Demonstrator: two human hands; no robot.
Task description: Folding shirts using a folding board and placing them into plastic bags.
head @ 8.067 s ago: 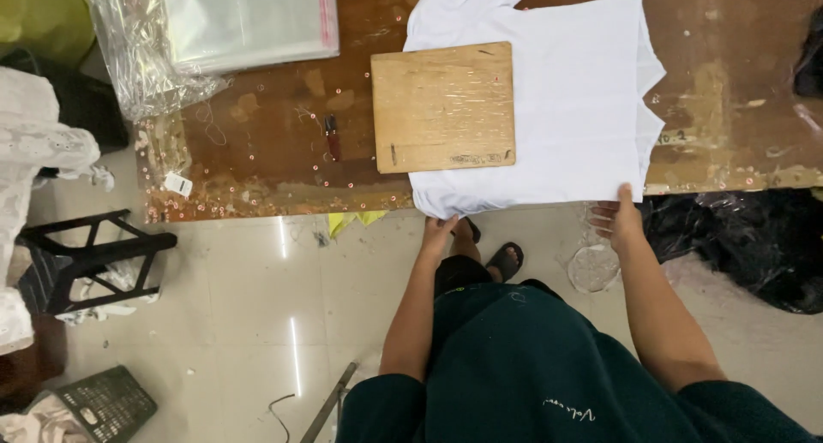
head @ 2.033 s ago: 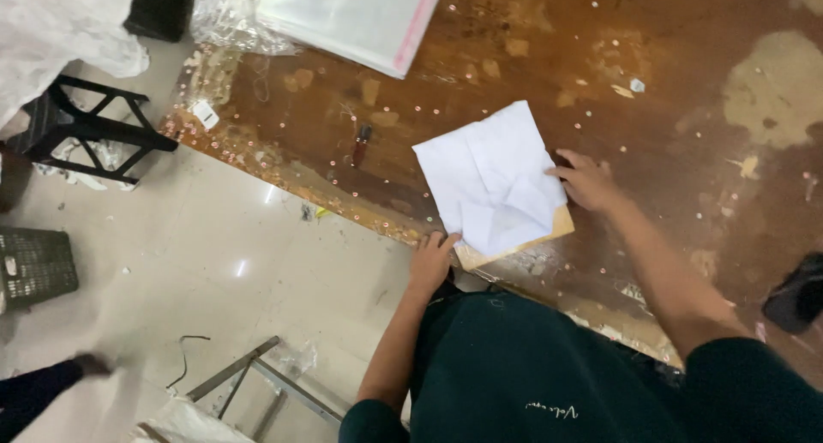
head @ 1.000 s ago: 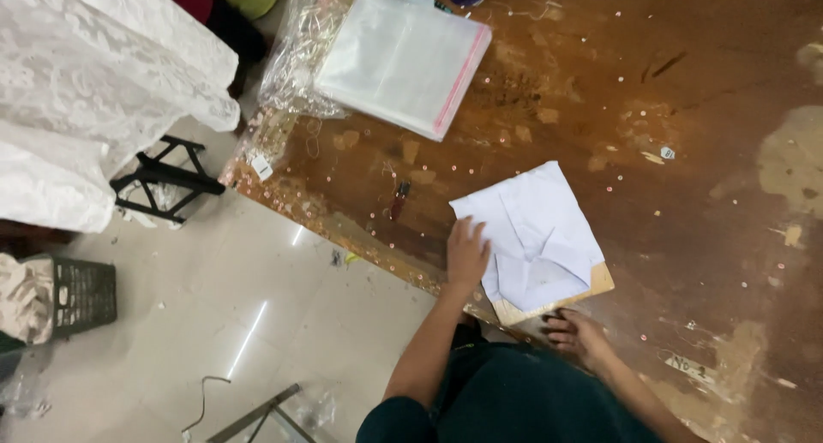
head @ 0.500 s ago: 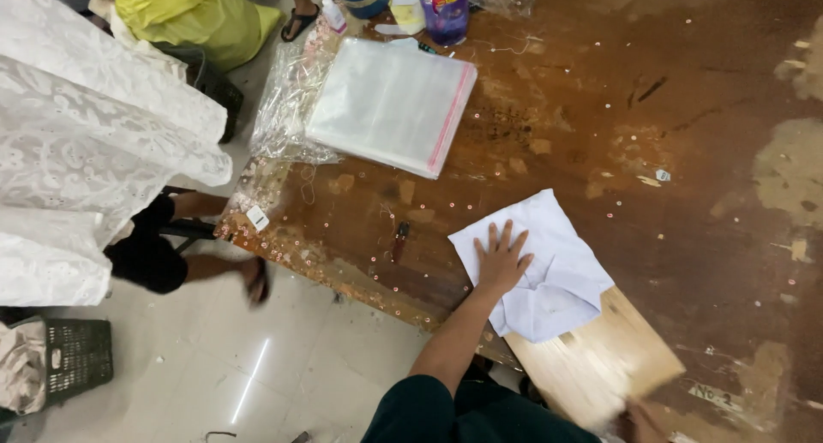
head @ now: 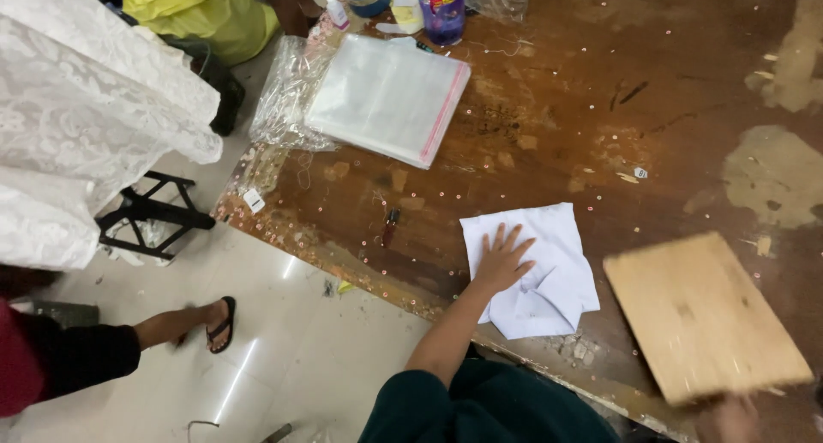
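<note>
One worn brown table [head: 600, 109] is seen filling the frame from 12 to 5 o'clock, its near edge running down from 9 toward 6. A pale wooden board [head: 705, 314] is found at 4 o'clock, blurred, its lower corner gripped by the right hand [head: 727, 416]; that hand is smeared at the frame edge, and how its fingers are set cannot be told. The folded white garment [head: 549, 276] is found just right of centre, near the table edge. The left hand [head: 500, 261] is laid flat on the garment's left half, fingers [head: 513, 238] spread and pointing toward 1 o'clock, the cloth lying beneath and to the right of them.

Against half a second ago, the board is seen lifted clear of the garment and carried to the right; it had lain partly under the cloth at its lower corner. The left hand has stayed pressed on the garment.

A flat stack of clear plastic bags [head: 387, 98], rectangular with a red strip along its right side, is noted at 11 o'clock on crumpled clear film [head: 285, 92]. A small white tag [head: 254, 200] is noted at the table's left corner, at 9 o'clock.
</note>
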